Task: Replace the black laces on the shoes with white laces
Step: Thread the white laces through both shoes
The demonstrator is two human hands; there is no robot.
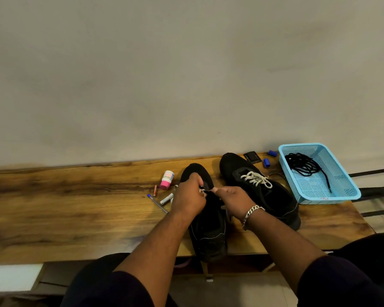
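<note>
- 2 black shoes (207,220) (259,187)
- 1 blue basket (350,191)
- 2 blue caps (266,162) (272,153)
- 2 batteries (155,190) (166,198)
- 1 pen (156,203)
- 1 pink-capped bottle (166,180)
- 2 hands (190,196) (234,201)

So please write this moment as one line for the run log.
step: lacing left shoe | both hands pinch white lace | left hand | right hand | right shoe: white-laced | black laces: in blue basket

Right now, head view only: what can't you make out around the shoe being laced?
- Eyelets of the near shoe: covered by the left hand and right hand.
- White lace there: only a bit shows between the fingertips; its route is hidden.
- Pill bottle label: too small to read.
- Black laces in the blue basket: tangled, count unclear.
</note>
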